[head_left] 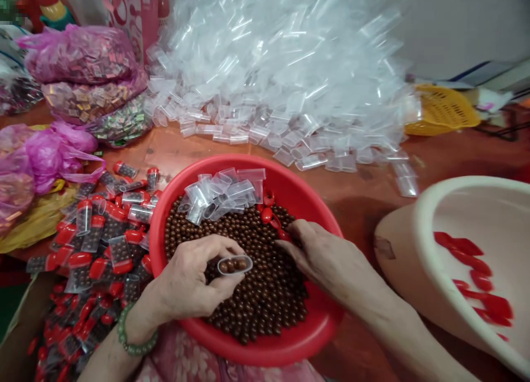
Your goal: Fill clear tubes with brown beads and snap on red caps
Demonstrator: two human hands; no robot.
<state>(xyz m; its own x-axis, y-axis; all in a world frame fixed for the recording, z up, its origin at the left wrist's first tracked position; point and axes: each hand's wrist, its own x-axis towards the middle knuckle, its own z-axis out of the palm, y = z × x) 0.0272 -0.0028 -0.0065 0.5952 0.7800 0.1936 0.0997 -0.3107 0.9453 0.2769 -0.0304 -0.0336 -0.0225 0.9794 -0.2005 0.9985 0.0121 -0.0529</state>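
Note:
My left hand (202, 277) is closed around a small clear plastic tube (235, 265), its oval mouth facing up, with brown balls inside. Over the right side of a red basin (323, 216), the fingers of my right hand (312, 255) pinch at a red cap (284, 234); part of the grip is hidden. Shiny brown balls (265, 299) fill much of the basin. On top of them, towards the far rim, lie several empty clear tubes (221, 191) and a few more red caps (267, 213).
Filled tubes with red caps (111, 227) lie heaped at the left. Behind the basin rises a large pile of clear tubes (281, 84). A white tub (397, 244) holding red caps (482, 271) stands right, a yellow basket (449, 109) behind it. Pink bags (83, 56) sit far left.

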